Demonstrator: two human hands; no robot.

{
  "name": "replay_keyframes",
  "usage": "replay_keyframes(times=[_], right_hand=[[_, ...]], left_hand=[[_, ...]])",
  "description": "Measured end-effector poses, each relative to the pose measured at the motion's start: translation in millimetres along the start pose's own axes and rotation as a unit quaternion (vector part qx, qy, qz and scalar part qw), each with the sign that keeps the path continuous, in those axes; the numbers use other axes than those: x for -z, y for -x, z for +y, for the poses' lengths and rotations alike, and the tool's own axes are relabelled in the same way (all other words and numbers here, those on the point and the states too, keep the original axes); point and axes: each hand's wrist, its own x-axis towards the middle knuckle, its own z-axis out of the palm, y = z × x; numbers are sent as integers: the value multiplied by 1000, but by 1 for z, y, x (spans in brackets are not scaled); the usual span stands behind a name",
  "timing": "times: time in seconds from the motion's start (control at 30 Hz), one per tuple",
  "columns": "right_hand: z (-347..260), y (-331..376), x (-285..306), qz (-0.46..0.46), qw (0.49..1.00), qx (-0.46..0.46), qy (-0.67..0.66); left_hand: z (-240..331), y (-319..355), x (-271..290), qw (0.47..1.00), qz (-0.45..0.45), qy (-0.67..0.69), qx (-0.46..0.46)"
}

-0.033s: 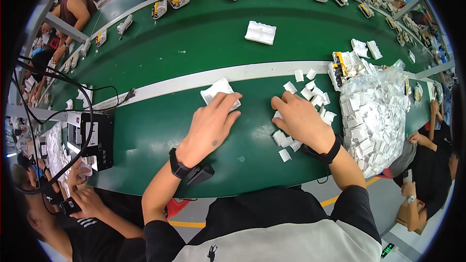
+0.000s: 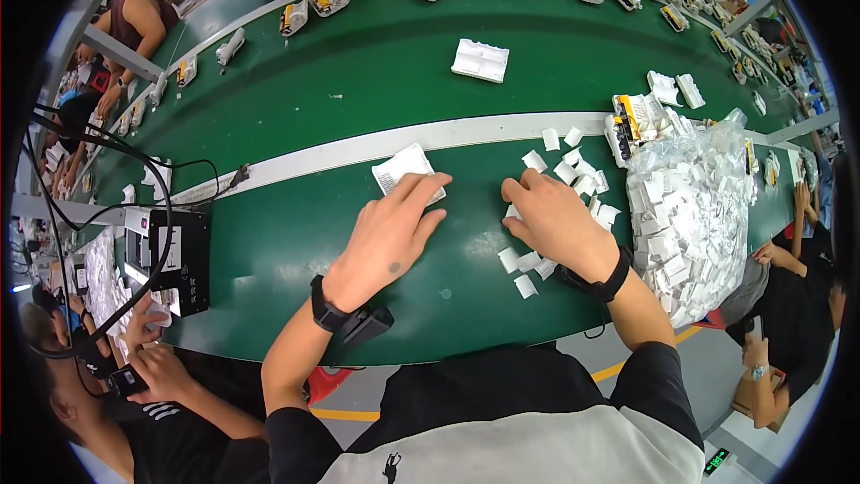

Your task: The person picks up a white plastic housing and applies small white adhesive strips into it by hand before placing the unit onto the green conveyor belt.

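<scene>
My left hand (image 2: pixel 385 231) is over the lower right part of a white plastic cover (image 2: pixel 401 167), with its fingers on the cover and the thumb apart. Printed marks show on the cover's face. To the right, my right hand (image 2: pixel 564 224) is curled, with a small white plastic piece (image 2: pixel 512 212) between thumb and index finger; the other fingers' grip is hidden. Loose small white pieces (image 2: pixel 585 184) lie beyond and around this hand, and a few more (image 2: pixel 525 287) lie nearer to me.
A clear plastic bag (image 2: pixel 685 224) full of white pieces stands at right, beside a white casing with yellow parts (image 2: pixel 634 121). A black box (image 2: pixel 166 260) with cables is at left. Beyond a white rail (image 2: pixel 484 130) lies an empty white shell (image 2: pixel 481 61). Co-workers sit on both sides.
My left hand and the white cover have shifted very slightly to the right. One small piece near my right hand has moved a little toward me and to the left.
</scene>
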Motion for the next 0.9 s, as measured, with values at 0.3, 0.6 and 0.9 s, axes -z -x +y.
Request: replay_keyframes(times=[0.3, 0.6, 0.9], right_hand=[[11, -14, -6, 71, 995, 2, 69], [6, -40, -18, 70, 990, 23, 121], [30, -51, 0, 182, 981, 13, -69]], left_hand=[[-39, -30, 16, 971, 74, -152, -167], [-35, -23, 16, 984, -52, -144, -90], [-47, -15, 14, 995, -78, -44, -42]])
